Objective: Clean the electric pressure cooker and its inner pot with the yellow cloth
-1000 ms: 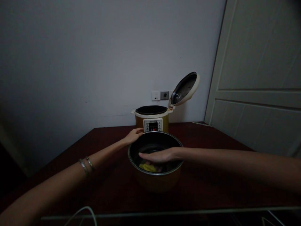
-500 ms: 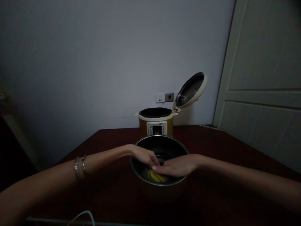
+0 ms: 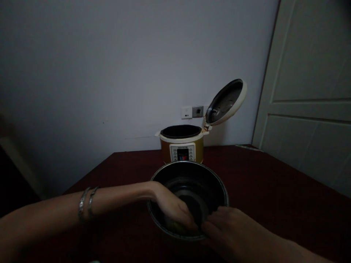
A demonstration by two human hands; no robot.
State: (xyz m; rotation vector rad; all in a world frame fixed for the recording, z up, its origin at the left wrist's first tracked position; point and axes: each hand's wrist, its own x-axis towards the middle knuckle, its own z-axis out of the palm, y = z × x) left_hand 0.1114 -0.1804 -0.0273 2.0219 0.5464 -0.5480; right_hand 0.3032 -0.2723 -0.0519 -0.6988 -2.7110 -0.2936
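A dark inner pot [image 3: 192, 175] with a metal rim sits on the dark red table [image 3: 260, 182] close to me. My left hand [image 3: 174, 210] reaches down inside it at the near side, fingers curled over a yellowish thing [image 3: 175, 227] that is mostly hidden. My right hand [image 3: 233, 230] rests on the pot's near right rim, fingers bent over the edge. Two bracelets [image 3: 86, 202] circle my left wrist. Behind the pot stands a gold rice cooker [image 3: 182, 144] with its lid [image 3: 226, 102] swung up and open.
A white wall lies behind the table with a socket plate [image 3: 192, 111] near the cooker. A pale door [image 3: 309, 109] stands at the right. The scene is dim.
The pot has come nearer to me. My left hand went from the pot's far rim down inside it, and my right hand drew back from inside to the near right rim.
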